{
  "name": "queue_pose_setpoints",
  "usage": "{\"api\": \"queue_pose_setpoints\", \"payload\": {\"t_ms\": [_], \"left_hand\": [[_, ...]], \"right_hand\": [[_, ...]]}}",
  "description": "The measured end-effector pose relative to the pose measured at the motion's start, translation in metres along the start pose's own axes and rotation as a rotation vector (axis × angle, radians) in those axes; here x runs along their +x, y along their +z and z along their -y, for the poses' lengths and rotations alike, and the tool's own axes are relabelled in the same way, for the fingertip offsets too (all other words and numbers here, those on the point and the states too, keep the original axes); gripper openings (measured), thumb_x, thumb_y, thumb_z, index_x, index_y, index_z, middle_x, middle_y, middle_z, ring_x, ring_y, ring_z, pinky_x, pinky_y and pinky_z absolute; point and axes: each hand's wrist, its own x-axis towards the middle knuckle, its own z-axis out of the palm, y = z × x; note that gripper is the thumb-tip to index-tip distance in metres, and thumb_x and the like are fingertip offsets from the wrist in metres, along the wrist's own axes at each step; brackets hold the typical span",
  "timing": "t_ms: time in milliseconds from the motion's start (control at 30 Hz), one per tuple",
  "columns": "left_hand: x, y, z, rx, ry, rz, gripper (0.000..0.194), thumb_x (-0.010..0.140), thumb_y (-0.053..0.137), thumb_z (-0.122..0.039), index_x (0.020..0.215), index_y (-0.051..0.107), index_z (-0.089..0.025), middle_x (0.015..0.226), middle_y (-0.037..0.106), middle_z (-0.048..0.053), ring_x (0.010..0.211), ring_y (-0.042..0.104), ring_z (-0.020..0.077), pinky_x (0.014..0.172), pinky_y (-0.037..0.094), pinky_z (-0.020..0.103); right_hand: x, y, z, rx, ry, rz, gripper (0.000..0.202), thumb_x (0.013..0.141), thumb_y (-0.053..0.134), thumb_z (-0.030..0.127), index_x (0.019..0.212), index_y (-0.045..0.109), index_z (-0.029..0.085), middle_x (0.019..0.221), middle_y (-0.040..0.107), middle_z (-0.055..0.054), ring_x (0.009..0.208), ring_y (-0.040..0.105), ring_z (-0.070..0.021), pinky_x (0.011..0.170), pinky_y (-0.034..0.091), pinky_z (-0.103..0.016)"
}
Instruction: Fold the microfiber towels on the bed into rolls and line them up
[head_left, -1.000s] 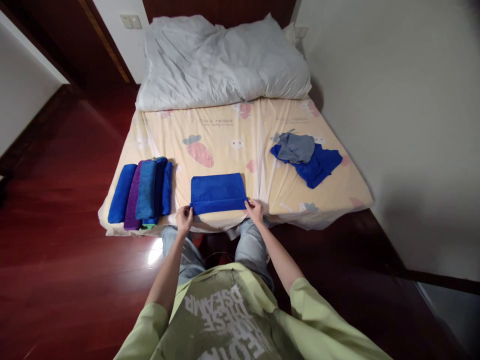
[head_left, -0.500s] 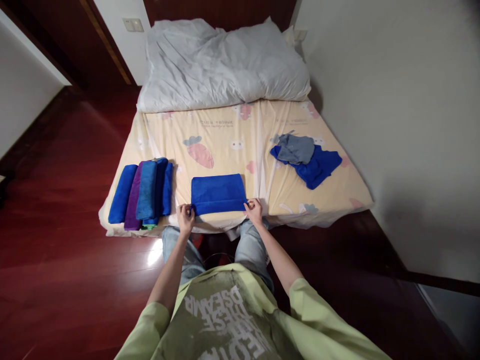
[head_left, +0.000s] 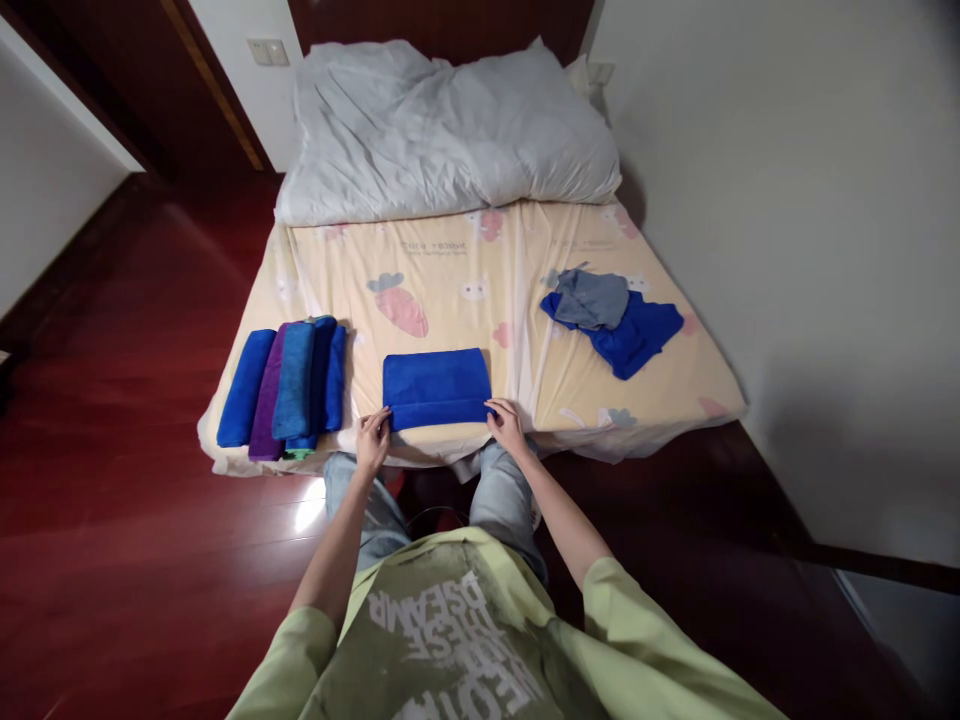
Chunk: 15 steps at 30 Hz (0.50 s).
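Note:
A blue cloth (head_left: 437, 382) lies flat near the front edge of the bed, with a folded strip along its near side. My left hand (head_left: 373, 437) pinches the near left corner of this cloth. At the near right corner, my right hand (head_left: 505, 422) has its fingers closed on the cloth's edge. Several rolled or folded cloths, among them a blue one (head_left: 246, 388), a purple one (head_left: 268, 410) and a teal one (head_left: 293, 385), lie side by side to the left. On the right are a crumpled grey cloth (head_left: 592, 298) and a crumpled blue cloth (head_left: 637, 335).
The bed (head_left: 450, 290) has a yellow patterned sheet, and a white quilt (head_left: 450, 140) is bunched at its far end. A wall (head_left: 810, 250) stands close along the right side. My legs touch the front edge.
Both hands have shifted very slightly at the near corners of the blue cloth, and the strip along its near side lies a little flatter. The other cloths have not moved.

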Motion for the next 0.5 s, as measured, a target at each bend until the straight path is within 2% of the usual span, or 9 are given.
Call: {"api": "queue_pose_setpoints", "payload": {"t_ms": [100,167,233,367,500], "left_hand": [[-0.0012,-0.0047,0.0020,-0.010,0.043,0.037,0.032,0.091,0.054,-0.033,0.120,0.064,-0.023,0.130,0.065,0.006,0.118,0.058,0.0244,0.103,0.042,0.043],[-0.0009,-0.0062,0.0028,0.000,0.052,0.059,0.038,0.085,0.061,-0.034,0.122,0.063,-0.023,0.132,0.063,0.006,0.119,0.057,0.0259,0.104,0.041,0.044],[-0.0002,-0.0063,0.0035,0.011,0.046,0.079,0.044,0.080,0.064,-0.031,0.123,0.062,-0.023,0.133,0.062,0.006,0.119,0.057,0.0272,0.104,0.041,0.044],[0.0014,-0.0043,0.0048,0.004,0.020,0.072,0.049,0.073,0.063,-0.024,0.122,0.062,-0.023,0.133,0.062,0.006,0.120,0.056,0.0282,0.104,0.041,0.044],[0.0026,-0.0039,0.0058,-0.051,0.012,0.061,0.047,0.076,0.055,-0.019,0.122,0.062,-0.022,0.132,0.063,0.006,0.121,0.056,0.0269,0.105,0.041,0.045]], "right_hand": [[-0.0026,-0.0041,-0.0021,0.055,0.026,0.088,0.046,0.081,0.055,0.014,0.124,0.064,0.023,0.129,0.059,-0.010,0.118,0.058,-0.0252,0.084,0.059,-0.037],[-0.0030,-0.0043,-0.0036,0.096,0.049,0.117,0.052,0.077,0.056,0.013,0.128,0.062,0.022,0.134,0.056,-0.011,0.116,0.058,-0.0257,0.072,0.060,-0.033],[-0.0025,-0.0032,-0.0047,0.113,0.063,0.112,0.053,0.075,0.056,0.013,0.127,0.062,0.022,0.134,0.056,-0.012,0.114,0.060,-0.0257,0.069,0.060,-0.032],[-0.0002,-0.0011,-0.0059,0.089,0.063,0.060,0.048,0.076,0.055,0.013,0.122,0.066,0.022,0.130,0.060,-0.011,0.117,0.058,-0.0257,0.076,0.059,-0.035],[0.0026,-0.0014,-0.0069,0.096,0.038,0.021,0.044,0.078,0.051,0.011,0.117,0.068,0.022,0.127,0.063,-0.009,0.120,0.058,-0.0238,0.099,0.051,-0.041]]}}
